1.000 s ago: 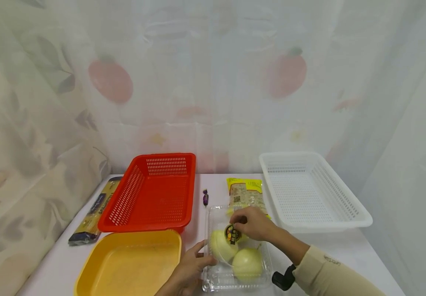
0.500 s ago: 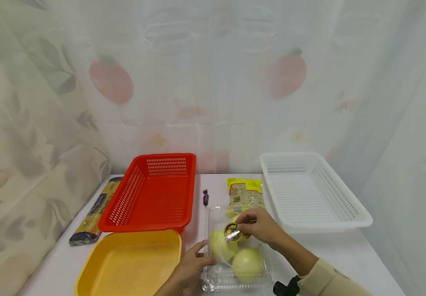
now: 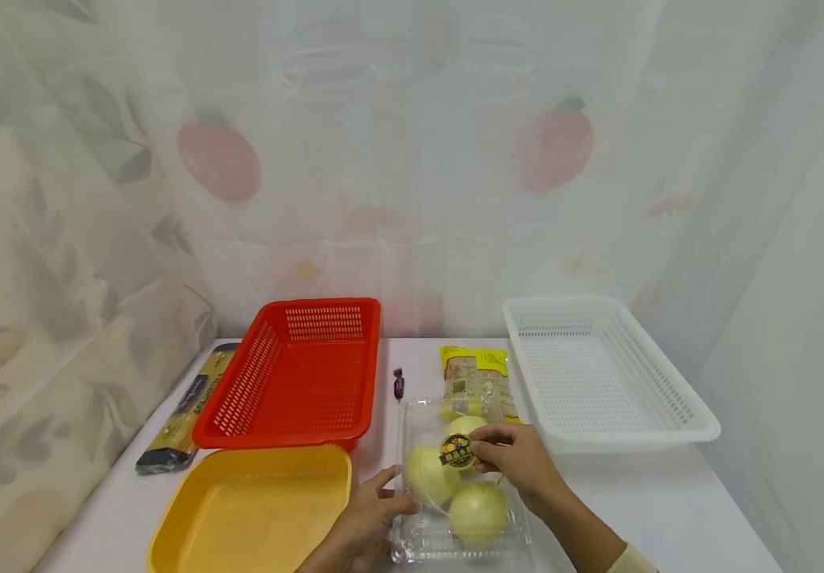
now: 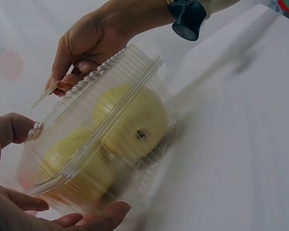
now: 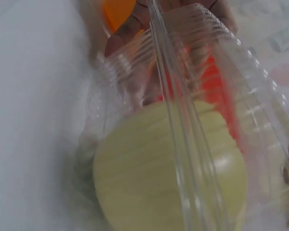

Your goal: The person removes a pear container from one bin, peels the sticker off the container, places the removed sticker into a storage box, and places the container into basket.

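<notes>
1. Clear plastic clamshell box (image 3: 458,493) sits at the front edge of the tabletop (image 3: 669,509), right of centre. It holds 3 pale yellow onions (image 3: 478,512).
2. Left hand (image 3: 361,525) cups the box's left side: thumb on top of the lid edge, fingers curled under the base, as the left wrist view shows.
3. Right hand (image 3: 519,461) rests on the lid. Its thumb and fingertips pinch the round dark sticker (image 3: 458,451) on top.
4. The sticker appears partly lifted off the lid, but the head view is too small to confirm.
5. Yellow tray (image 3: 250,509) lies at the front left, just beside the left hand.
6. Red basket (image 3: 297,374) stands behind the yellow tray.
7. White basket (image 3: 598,370) stands at the back right, well apart from the box.
8. A yellow packet (image 3: 476,374) lies just behind the box; a small purple candy (image 3: 398,383) lies between the packet and the red basket.
9. A long dark-and-yellow packet (image 3: 178,422) lies along the left edge.
</notes>
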{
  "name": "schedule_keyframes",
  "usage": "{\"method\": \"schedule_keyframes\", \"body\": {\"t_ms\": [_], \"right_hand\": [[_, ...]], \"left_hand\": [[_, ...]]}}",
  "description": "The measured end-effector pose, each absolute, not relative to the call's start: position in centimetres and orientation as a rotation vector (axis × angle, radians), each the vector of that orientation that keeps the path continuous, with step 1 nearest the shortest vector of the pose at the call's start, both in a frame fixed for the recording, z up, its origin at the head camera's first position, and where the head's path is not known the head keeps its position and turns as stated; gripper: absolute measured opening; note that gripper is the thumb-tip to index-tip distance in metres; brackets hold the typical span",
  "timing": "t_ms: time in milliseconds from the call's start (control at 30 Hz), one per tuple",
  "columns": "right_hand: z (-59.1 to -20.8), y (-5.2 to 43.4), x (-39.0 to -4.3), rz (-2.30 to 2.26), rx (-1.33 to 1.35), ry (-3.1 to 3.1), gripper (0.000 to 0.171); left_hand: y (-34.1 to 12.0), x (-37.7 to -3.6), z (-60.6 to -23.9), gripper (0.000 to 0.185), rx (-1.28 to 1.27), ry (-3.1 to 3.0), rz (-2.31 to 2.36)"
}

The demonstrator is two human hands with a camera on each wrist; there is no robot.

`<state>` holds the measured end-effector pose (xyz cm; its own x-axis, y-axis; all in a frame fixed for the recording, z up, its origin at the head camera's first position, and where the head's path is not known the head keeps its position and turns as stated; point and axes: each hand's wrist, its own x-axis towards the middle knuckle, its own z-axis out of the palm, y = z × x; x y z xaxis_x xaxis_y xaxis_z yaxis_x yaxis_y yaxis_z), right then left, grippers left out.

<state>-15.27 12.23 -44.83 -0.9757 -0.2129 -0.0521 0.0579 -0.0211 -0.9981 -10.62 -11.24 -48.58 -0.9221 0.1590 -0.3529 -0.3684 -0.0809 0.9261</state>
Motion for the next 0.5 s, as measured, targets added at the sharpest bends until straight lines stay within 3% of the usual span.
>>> {"method": "schedule_keyframes", "body": {"t_ms": [500], "right_hand": [[-44.9, 11.5, -14.1, -2.209, -0.031, 2.067, 0.017]], "left_hand": [[-12.2, -9.3, -46.2, 0.084, -0.169, 1.923, 2.046]]}}
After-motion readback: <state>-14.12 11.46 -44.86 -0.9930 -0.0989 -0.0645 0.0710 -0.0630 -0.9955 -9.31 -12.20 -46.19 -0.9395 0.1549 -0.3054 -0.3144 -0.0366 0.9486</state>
